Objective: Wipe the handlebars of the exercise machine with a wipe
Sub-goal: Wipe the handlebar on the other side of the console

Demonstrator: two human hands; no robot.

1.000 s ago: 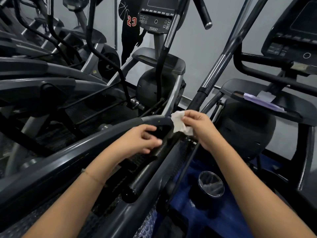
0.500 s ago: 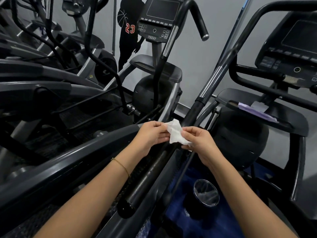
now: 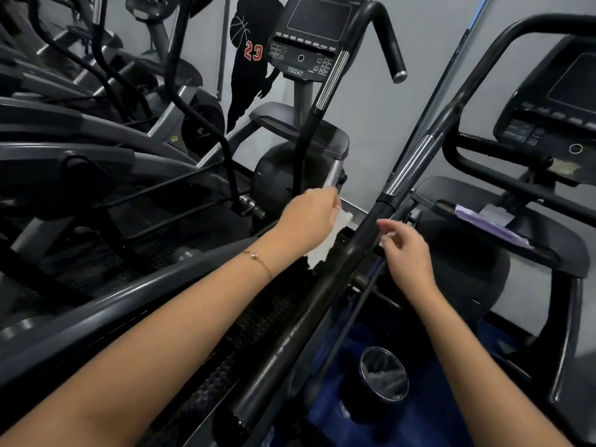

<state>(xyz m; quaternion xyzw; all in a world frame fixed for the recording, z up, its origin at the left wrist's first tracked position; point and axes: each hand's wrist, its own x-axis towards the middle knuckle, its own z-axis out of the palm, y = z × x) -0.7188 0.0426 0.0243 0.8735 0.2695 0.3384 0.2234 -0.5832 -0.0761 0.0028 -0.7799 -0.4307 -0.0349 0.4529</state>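
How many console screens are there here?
2: one screen top centre, the other at the right edge. More may be hidden at left.

Matt black handlebar point(image 3: 325, 287) with a glossy chrome band point(image 3: 409, 166); soft white wipe point(image 3: 322, 253).

A lined black bin point(image 3: 356, 403) stands on the blue floor point(image 3: 429, 424) beside the exercise machine point(image 3: 467, 262).
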